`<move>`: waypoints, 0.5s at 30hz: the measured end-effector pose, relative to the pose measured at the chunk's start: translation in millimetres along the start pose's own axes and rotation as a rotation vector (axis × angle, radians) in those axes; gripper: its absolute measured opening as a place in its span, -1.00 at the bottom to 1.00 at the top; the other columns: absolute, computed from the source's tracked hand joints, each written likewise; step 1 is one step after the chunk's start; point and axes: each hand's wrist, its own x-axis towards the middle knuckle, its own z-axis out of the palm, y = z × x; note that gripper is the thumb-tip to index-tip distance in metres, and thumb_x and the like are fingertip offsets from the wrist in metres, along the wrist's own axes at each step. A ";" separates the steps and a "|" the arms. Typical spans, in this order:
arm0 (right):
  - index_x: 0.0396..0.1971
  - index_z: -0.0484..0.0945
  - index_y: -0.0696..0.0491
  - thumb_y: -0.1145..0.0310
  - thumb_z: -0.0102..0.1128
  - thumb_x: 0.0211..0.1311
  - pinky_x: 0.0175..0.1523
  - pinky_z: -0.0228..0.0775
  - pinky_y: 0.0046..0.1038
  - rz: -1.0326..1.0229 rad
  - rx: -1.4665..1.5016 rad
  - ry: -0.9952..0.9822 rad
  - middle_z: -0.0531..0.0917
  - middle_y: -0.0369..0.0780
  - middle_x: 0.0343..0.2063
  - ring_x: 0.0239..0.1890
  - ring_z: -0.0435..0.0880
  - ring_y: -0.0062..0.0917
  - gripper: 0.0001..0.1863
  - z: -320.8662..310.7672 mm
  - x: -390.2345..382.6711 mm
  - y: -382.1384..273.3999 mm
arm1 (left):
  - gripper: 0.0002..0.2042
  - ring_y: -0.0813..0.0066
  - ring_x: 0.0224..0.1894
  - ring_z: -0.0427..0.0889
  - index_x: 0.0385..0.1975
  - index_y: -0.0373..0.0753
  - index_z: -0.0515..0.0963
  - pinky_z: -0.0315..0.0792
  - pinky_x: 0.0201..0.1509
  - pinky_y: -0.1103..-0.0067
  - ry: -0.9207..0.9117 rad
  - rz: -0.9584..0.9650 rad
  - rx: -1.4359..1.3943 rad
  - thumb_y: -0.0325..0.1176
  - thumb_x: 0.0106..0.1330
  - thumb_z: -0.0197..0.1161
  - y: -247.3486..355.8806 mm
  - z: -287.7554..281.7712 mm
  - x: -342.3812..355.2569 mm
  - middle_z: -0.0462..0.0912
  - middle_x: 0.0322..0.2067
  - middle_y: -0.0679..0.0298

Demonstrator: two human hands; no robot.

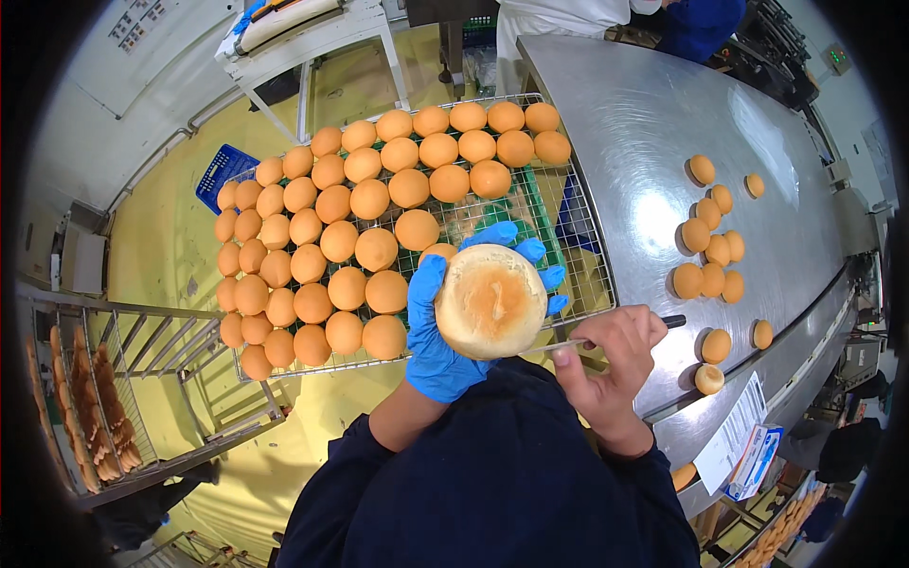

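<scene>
In my left hand [434, 348], which wears a blue glove, rests a round bun [494, 305] with its pale underside up and a browned patch in the middle. The gloved fingers curl around its far and left sides. My bare right hand [611, 364] grips a thin knife [673, 322]; the end of its black handle sticks out to the right. Its narrow blade points left, at the bun's lower right edge; whether it touches the bun I cannot tell. Under and beyond my left hand, rows of golden-brown buns [376, 249] lie on a wire rack [589, 227].
To the right is a steel table [625, 123] with several loose buns [694, 235], a paper sheet [734, 431] and a blue-white box [755, 462]. A metal rack trolley [189, 331] stands left. A blue crate [222, 175] is on the floor. A person in white [559, 19] stands beyond.
</scene>
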 end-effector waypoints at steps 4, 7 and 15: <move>-0.57 0.48 -0.05 0.18 0.37 -0.22 -0.18 -0.09 -0.42 -0.063 -0.025 0.001 0.42 -0.38 -0.60 -0.45 0.33 -0.53 -0.73 5.0 -3.4 -8.4 | -0.32 -0.07 0.13 0.33 0.12 -0.32 0.22 0.23 0.20 0.10 -0.003 0.016 0.070 0.14 0.17 0.03 0.4 -0.3 -1.1 0.35 0.06 -0.01; -0.57 0.50 -0.05 0.16 0.38 -0.24 -0.17 -0.08 -0.42 -0.030 -0.207 0.034 0.43 -0.38 -0.60 -0.44 0.35 -0.53 -0.72 12.2 -3.8 -1.9 | -0.30 -0.06 0.12 0.34 0.12 -0.30 0.22 0.25 0.18 0.10 -0.025 0.066 0.204 0.14 0.13 0.08 1.1 -3.1 -2.6 0.35 0.05 -0.01; -0.59 0.53 -0.06 0.21 0.40 -0.20 -0.17 -0.07 -0.41 0.046 -0.177 0.041 0.47 -0.42 -0.61 -0.45 0.37 -0.57 -0.78 20.1 3.4 2.4 | -0.37 0.06 0.06 0.42 0.06 -0.39 0.26 0.29 0.18 0.25 -0.011 0.089 0.276 -0.04 0.07 0.13 3.0 -2.4 -5.6 0.39 0.00 -0.02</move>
